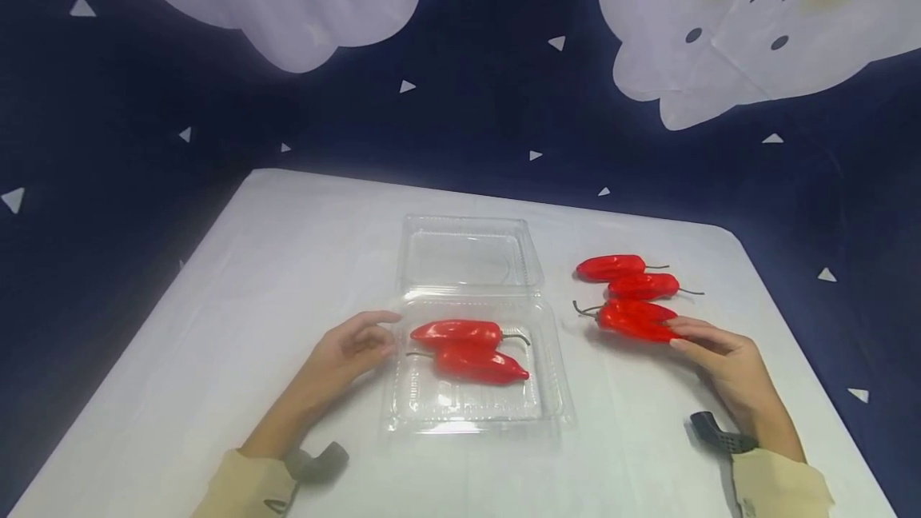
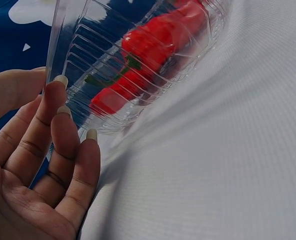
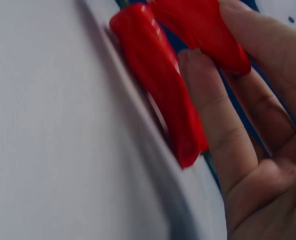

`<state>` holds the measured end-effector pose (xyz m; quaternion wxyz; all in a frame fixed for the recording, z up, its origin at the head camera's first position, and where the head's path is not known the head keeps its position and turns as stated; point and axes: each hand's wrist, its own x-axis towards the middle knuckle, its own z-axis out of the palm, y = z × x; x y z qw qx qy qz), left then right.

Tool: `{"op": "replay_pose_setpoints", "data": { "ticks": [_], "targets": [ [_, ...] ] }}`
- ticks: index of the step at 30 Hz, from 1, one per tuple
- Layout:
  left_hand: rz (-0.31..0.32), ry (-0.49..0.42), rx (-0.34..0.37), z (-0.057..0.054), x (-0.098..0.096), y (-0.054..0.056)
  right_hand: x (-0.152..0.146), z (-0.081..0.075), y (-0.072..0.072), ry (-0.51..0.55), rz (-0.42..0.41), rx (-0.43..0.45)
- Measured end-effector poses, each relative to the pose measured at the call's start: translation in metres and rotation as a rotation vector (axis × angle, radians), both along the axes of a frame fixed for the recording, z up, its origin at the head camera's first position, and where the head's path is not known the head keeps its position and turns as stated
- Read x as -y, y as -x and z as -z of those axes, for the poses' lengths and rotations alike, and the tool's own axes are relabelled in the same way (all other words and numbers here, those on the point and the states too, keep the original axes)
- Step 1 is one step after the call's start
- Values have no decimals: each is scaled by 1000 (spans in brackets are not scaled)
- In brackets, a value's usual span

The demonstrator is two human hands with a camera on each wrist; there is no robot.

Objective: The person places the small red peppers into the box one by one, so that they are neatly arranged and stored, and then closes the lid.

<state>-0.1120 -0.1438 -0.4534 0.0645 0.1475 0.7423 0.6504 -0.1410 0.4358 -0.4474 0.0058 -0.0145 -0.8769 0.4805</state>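
Observation:
A clear plastic clamshell box (image 1: 550, 358) lies with its lid folded back on the white table. Inside its base are two red peppers, one (image 1: 456, 332) above the other (image 1: 482, 364) in the head view. My left hand (image 1: 356, 346) is at the box's left side; the left wrist view shows thumb and fingertips (image 2: 55, 92) pinching its rim. To the right, my right hand (image 1: 719, 354) pinches the tip end of a red pepper (image 1: 636, 328), seemingly raised, its stem pointing left. Close behind it lies another pepper (image 3: 155, 82), partly covered in the head view.
Two more red peppers, one (image 1: 612, 267) farther back than the other (image 1: 643, 287), lie past the right hand. The box's lid (image 1: 468, 258) lies flat toward the back. A dark blue cloth with white clouds and triangles surrounds the white tabletop (image 1: 302, 238).

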Motion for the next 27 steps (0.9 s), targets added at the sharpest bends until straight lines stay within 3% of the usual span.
{"op": "replay_pose_setpoints", "data": {
  "ticks": [6,9,15,27],
  "targets": [
    [-7,4,9,0,1,-2,18,-15,-1,-27,24,-17],
    [-12,8,8,0,1,-3,35,-25,-3,18,8,-44],
    [-17,5,16,0,1,-2,72,-41,-11,185,-140,-158],
    [-35,44,77,-3,-3,-3,130,-51,-29,249,-340,-233]
  ]
}}
